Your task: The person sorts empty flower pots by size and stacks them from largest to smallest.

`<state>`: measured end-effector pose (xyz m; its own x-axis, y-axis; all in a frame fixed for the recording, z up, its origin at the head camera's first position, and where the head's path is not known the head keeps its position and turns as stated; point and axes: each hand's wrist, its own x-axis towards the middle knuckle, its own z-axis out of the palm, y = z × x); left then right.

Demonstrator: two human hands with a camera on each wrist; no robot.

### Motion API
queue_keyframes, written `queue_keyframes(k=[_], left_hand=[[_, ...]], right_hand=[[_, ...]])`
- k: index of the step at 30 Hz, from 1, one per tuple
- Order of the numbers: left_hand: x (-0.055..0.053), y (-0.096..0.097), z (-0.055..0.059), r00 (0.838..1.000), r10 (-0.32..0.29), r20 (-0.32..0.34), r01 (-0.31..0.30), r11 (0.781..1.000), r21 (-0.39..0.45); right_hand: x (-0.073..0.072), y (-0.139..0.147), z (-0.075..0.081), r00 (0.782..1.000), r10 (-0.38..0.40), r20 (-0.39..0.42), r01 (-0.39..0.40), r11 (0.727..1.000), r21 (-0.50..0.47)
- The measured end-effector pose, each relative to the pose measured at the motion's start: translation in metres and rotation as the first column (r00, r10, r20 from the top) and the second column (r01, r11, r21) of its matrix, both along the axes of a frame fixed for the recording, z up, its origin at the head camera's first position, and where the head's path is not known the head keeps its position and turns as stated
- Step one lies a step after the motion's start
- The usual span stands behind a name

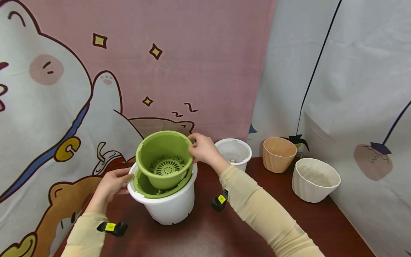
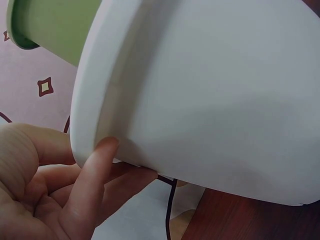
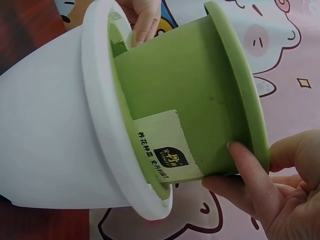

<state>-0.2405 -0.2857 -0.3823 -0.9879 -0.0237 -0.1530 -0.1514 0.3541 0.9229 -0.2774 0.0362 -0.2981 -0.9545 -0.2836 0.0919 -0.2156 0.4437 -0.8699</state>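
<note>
A white flower pot (image 1: pixel 174 210) stands on the table, and a green flower pot (image 1: pixel 141 184) is nested inside it. Partly inside that one sits a smaller green flower pot (image 1: pixel 152 150) with a slotted bottom, raised above the white rim and slightly tilted. With thumb and fingers, my right hand (image 1: pixel 204 148) grips the smaller green pot by its rim. The right wrist view shows a pale label (image 3: pixel 157 127) on its side. On the opposite side, my left hand (image 1: pixel 110 184) pinches the white pot's rim, the thumb underneath in the left wrist view.
Behind my right hand stands another white pot (image 1: pixel 247 162). Farther right are a peach ribbed pot (image 1: pixel 277 162) and a cream ribbed pot (image 1: pixel 308 189) near the table's right edge. Printed cloth (image 1: pixel 208 71) hangs behind the dark red table (image 1: pixel 205 232).
</note>
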Motion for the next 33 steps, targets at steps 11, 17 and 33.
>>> queue_keyframes(k=[11, 17, 33], left_hand=[[0.0, 0.0, -0.001, 1.0, -0.004, -0.008, 0.004, 1.0, -0.001], [0.0, 0.0, 0.0, 1.0, 0.001, 0.0, -0.001, 1.0, -0.012], [-0.001, 0.0, -0.001, 1.0, 0.0, -0.001, 0.0, 1.0, 0.003]], right_hand=[[-0.006, -0.006, -0.016, 1.0, -0.017, 0.008, 0.017, 0.999, 0.044], [-0.007, -0.009, -0.022, 1.0, -0.024, 0.016, 0.023, 0.997, 0.069], [-0.005, -0.021, -0.03, 0.999, -0.048, -0.002, 0.048, 0.988, 0.148]])
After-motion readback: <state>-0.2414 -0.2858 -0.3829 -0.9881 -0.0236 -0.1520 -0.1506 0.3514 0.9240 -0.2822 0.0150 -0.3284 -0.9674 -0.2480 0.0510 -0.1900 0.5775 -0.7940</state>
